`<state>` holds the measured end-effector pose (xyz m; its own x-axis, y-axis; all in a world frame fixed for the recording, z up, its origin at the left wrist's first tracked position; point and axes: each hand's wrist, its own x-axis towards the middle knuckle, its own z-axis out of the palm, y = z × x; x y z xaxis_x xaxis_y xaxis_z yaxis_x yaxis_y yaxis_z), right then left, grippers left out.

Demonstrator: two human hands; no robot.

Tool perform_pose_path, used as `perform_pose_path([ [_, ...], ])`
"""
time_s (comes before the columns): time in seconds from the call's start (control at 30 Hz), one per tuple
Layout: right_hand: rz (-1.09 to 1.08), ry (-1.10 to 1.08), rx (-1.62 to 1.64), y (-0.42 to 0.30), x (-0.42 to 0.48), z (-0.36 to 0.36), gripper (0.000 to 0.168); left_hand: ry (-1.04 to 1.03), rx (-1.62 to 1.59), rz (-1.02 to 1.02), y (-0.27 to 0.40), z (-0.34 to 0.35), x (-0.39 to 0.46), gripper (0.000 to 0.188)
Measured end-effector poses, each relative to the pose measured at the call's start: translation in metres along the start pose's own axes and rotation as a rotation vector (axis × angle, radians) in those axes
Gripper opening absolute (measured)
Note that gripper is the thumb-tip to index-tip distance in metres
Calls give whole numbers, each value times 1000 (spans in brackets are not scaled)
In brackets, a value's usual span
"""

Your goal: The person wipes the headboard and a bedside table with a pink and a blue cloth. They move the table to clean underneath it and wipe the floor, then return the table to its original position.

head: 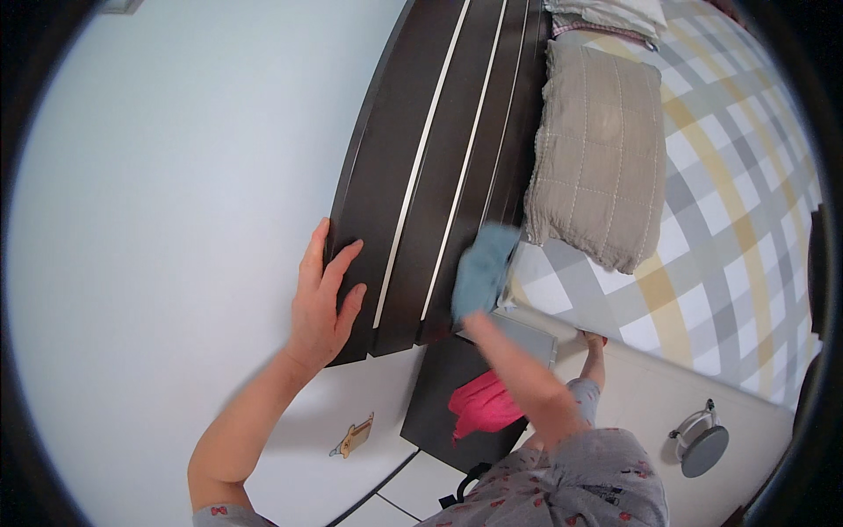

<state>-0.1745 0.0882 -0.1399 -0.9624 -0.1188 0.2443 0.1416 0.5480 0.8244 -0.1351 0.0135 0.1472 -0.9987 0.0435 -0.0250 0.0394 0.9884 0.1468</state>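
Observation:
A dark wooden headboard (421, 165) with pale inlaid strips runs along the wall beside the bed. My left hand (319, 303) rests at its outer edge, fingers spread and holding nothing. My right hand (475, 323) has a blue-green cloth (486, 270) against the lower part of the headboard, near the mattress corner. Motion blurs the cloth, which covers most of that hand's fingers. Just beyond the cloth, a quilted grey-beige pillow (602, 151) lies on the bed.
Checked bedding (718, 217) covers the bed at right; folded fabric (612, 16) lies at its far end. Below my right arm, pink cloth (484, 405) lies on a dark cabinet (438, 395). A round grey-topped object (705, 451) stands on the floor. The white wall (178, 197) bounds the left.

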Motion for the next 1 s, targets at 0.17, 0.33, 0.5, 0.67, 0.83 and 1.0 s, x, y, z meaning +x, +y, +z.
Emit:
perform_pose_path([
  [0.17, 369, 110, -278, 7, 225, 95, 17, 39, -60, 52, 6, 17, 10, 46],
  [0.33, 454, 268, 174, 31, 246, 47, 30, 19, -53, 35, 2, 10, 6, 47],
  [0.5, 276, 251, 554, 15, 76, -16, 25, 36, -22, 47, 4, 5, 6, 48],
  [0.67, 91, 327, 799, 23, -95, -51, 21, 47, -25, 58, 7, 13, 8, 46],
  [0.83, 240, 410, 619, 24, -40, -42, 19, 35, -48, 17, 5, 8, 4, 46],
  [1.0, 354, 149, -457, 71, 213, 25, 17, 46, -95, -20, 5, 6, 2, 45],
])
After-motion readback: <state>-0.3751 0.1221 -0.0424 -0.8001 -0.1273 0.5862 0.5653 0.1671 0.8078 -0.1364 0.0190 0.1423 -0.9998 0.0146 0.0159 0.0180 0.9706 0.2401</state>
